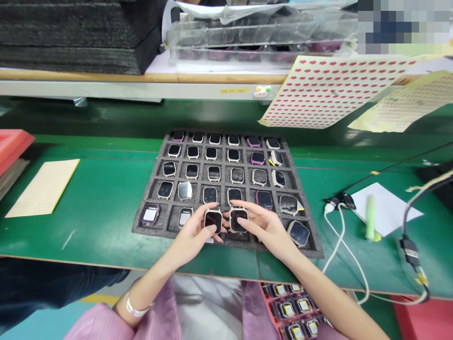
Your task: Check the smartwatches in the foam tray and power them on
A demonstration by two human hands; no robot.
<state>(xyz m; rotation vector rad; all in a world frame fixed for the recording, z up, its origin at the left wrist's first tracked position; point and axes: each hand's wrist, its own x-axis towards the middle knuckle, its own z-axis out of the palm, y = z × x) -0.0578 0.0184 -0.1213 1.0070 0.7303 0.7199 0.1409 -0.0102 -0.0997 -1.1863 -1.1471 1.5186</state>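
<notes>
A dark grey foam tray [314, 249] lies on the green bench, its cells filled with several square smartwatch bodies. My left hand [193, 236] pinches one watch body [213, 220] with a cream rim over the tray's front row. My right hand [264, 224] holds a second watch body [238, 219] right beside it, thumb on its dark screen. The two watches nearly touch. A lit pink watch [150, 215] sits in the tray's front left cell.
A sheet of red arrow stickers [318, 92] hangs at the back right. A perforated cream sheet [44, 186] lies at left. White cables [345, 245], a white paper [387, 208] with a green pen [370, 217] lie right. Another tray of watches [293, 309] sits below the bench edge.
</notes>
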